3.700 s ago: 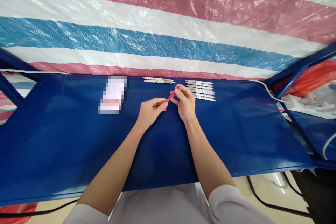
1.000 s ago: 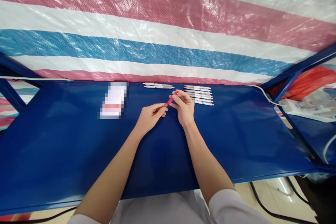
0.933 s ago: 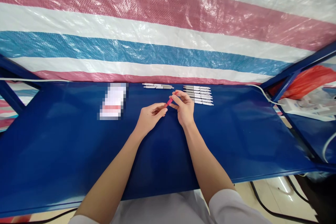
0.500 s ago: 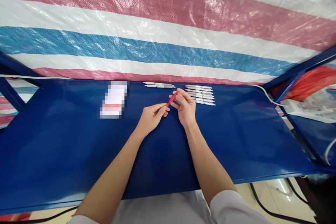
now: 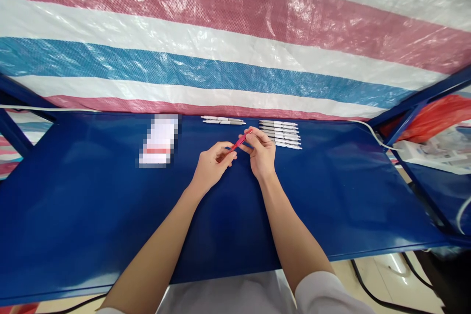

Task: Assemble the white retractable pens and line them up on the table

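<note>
Between my two hands is a slim red pen (image 5: 241, 141), held tilted above the blue table. My left hand (image 5: 213, 163) pinches its lower left end between thumb and fingers. The upper right end sits in the fingertips of my right hand (image 5: 262, 154). Just beyond my right hand lies a row of several white and grey pens (image 5: 285, 130), side by side. A smaller group of similar pens (image 5: 223, 120) rests at the table's back edge, beyond the red pen.
A blurred-out white sheet or object with a red band (image 5: 159, 140) lies left on the blue table (image 5: 110, 216). Striped plastic sheeting (image 5: 206, 44) hangs behind. Blue frame posts stand at both sides. White cable (image 5: 375, 132) and a red bag (image 5: 434, 120) are at the right.
The red pen has tipped slightly nearer to level. My left thumb and fingers have shifted a little on it, and both hands otherwise stay in about the same place.
</note>
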The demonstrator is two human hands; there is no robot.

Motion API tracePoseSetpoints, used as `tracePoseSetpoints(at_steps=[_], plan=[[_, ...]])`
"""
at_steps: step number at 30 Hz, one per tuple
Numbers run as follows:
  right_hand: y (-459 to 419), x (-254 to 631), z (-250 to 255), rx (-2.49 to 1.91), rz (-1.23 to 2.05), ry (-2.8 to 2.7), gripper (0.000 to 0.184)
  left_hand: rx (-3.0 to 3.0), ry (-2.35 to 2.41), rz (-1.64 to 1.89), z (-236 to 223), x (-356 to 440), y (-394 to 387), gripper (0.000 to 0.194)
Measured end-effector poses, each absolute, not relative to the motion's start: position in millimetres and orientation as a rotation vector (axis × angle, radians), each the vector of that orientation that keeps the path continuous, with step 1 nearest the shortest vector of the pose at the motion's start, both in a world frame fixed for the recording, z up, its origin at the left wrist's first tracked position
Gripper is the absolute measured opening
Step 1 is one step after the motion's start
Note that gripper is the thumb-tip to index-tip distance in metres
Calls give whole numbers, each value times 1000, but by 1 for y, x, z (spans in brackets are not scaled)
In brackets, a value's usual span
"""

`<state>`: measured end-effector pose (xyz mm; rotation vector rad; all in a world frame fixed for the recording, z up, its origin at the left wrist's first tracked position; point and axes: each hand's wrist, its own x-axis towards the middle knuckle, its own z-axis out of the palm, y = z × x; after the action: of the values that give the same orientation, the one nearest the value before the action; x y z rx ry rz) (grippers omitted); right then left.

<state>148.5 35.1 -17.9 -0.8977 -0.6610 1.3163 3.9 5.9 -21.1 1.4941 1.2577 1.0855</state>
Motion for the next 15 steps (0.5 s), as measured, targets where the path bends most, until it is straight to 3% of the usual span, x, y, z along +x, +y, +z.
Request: tracePoseSetpoints(at_steps=[15], plan=[[36,148,-15,-833,1255,-631,25,1516,1159,1042,-21,0,7,28]])
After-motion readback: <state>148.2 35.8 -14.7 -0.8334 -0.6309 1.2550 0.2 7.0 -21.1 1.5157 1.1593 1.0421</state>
